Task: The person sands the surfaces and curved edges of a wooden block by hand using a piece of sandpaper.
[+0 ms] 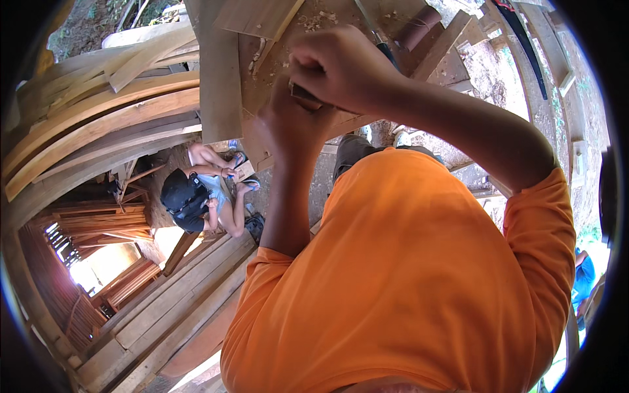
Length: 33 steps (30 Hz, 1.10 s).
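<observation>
Both my hands meet above the workbench at the top centre. My right hand (344,69) is closed, its fingers curled, and lies over the left; whatever is in its grip is hidden. Below it my left hand (295,124) is raised, slightly blurred, with its fingers mostly covered by the right. A small brown flat-edged piece (305,96), which looks like wood, shows between the two hands. Under them is the workbench (259,82), strewn with wood shavings (321,21). A wide plank (219,72) lies along its left side.
Beyond my right hand lie a dark-handled tool (388,54) and a brown roll (419,27) like sandpaper. A dark handsaw (526,49) is at upper right. Long boards (111,121) are stacked at left. Another person (196,200) sits low at left; a blue-clothed person (583,278) is far right.
</observation>
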### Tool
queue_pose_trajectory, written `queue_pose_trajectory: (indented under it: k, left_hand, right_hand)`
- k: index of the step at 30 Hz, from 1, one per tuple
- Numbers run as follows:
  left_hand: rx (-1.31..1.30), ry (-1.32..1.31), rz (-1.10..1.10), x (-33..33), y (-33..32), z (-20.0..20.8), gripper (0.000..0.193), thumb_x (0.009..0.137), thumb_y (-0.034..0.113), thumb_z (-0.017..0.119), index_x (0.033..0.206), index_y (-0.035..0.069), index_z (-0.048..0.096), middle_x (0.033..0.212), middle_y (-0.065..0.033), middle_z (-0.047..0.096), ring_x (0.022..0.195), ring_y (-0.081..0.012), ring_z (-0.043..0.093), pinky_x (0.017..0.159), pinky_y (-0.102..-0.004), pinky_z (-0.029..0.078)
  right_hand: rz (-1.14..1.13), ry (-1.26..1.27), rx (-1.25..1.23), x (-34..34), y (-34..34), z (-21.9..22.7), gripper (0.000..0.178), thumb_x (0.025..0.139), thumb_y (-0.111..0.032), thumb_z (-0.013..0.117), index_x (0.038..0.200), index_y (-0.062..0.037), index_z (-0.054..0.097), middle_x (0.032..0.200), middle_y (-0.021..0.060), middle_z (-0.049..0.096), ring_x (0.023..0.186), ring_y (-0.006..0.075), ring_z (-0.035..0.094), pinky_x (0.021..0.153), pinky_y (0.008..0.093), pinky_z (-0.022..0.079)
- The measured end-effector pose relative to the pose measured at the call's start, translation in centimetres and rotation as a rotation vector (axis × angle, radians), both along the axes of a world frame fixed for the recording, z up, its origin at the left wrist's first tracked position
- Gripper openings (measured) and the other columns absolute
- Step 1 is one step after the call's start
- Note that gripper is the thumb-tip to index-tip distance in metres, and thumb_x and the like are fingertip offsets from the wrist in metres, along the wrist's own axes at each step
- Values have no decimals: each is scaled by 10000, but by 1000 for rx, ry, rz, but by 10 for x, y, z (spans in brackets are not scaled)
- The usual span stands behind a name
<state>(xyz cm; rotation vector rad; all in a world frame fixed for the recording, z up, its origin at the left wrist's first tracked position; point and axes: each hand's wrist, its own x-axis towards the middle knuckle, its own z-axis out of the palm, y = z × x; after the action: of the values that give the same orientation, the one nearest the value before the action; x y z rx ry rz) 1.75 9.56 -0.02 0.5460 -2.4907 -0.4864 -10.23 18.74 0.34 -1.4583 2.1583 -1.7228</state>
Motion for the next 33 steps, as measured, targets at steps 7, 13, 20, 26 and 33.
queue_pose_trajectory:
  k: [7,13,20,26,33]
  left_hand:
    - [110,12,64,-5,3,12,457,649,323,901,952,39,710,733,-125,707,652,-315,718,603,-416,564]
    - [4,43,54,-1,-5,2,446,651,306,903,945,23,721,772,-153,726,689,-303,740,616,-417,566]
    - [59,26,96,-3,-7,0,419,625,311,919,859,22,726,685,-131,702,616,-290,720,580,-410,552]
    - [107,107,49,-13,0,4,438,620,294,923,901,16,734,727,-129,723,671,-307,740,606,-416,558]
    - [112,-79,85,-6,-2,10,528,668,334,926,946,-61,714,871,-192,749,792,-293,751,718,-402,573]
  right_hand:
    - [-83,-24,145,-49,-17,-18,271,849,-177,710,758,14,541,654,193,534,576,359,525,574,430,453]
    - [-45,-11,107,-32,-22,-11,232,823,-212,701,774,-11,598,690,199,578,643,412,596,612,471,482]
    - [11,-62,220,-24,-19,-8,197,804,-233,695,774,-50,631,728,174,633,705,421,633,656,504,508]
    - [-104,-64,233,-68,-17,-30,198,813,-230,684,770,-45,628,722,168,644,707,417,645,672,517,518]
    - [-11,-136,245,-32,-9,-5,154,826,-206,651,812,-53,657,765,196,667,733,408,669,686,518,529]
